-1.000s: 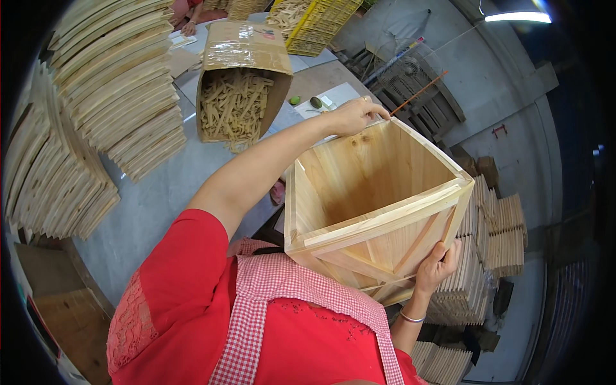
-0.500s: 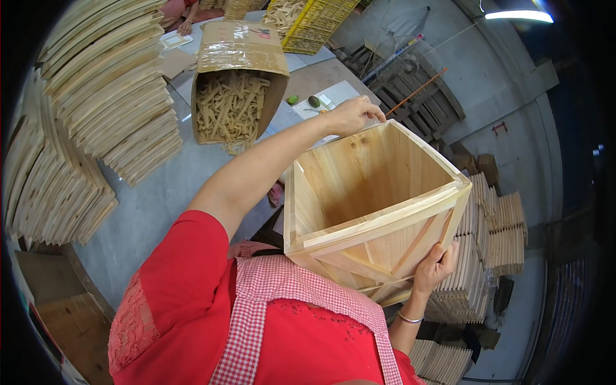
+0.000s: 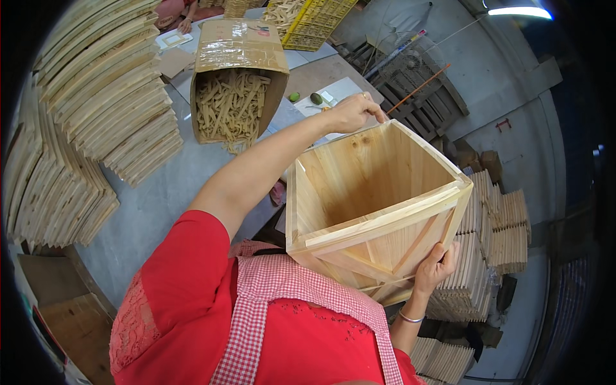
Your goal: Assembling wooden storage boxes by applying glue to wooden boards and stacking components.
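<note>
A pale wooden box (image 3: 378,253) with an open top and diagonal slats on its near side is tilted in front of me. My right hand (image 3: 436,268) grips its right side low down, thumb on the outside, a bangle on the wrist. Beyond the far rim, my left hand (image 3: 357,113) is bent with fingers closed against the outside near the far corner. Its fingertips are partly hidden, so whatever they pinch there cannot be made out. The inside of the box shows bare wood with a knot.
A cardboard carton (image 3: 240,48) of thin wood strips lies on its side on the grey table (image 3: 163,215). Tall stacks of wooden panels (image 3: 115,96) stand at left, more panels (image 3: 462,276) at right. A yellow crate (image 3: 314,25) and another person's hand (image 3: 185,26) are at the back.
Almost nothing differs. Both hands stay at the same places on the box, and the view has shifted very slightly.
</note>
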The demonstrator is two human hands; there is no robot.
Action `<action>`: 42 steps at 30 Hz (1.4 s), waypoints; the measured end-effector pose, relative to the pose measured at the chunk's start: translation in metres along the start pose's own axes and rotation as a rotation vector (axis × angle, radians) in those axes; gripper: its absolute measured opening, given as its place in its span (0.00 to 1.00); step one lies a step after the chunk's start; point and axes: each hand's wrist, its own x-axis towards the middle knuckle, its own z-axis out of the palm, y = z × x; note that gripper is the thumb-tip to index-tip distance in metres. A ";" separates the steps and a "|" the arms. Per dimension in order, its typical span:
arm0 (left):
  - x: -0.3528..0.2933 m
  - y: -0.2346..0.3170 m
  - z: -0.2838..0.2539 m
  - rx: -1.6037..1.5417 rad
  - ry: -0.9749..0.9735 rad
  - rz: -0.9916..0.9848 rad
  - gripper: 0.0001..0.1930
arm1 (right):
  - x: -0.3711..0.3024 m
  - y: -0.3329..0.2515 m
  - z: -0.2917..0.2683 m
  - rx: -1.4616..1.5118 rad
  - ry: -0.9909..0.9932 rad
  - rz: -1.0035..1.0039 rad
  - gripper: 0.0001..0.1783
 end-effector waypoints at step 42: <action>0.038 0.015 0.011 0.159 -0.073 0.060 0.14 | -0.003 -0.003 -0.001 0.005 -0.003 0.011 0.26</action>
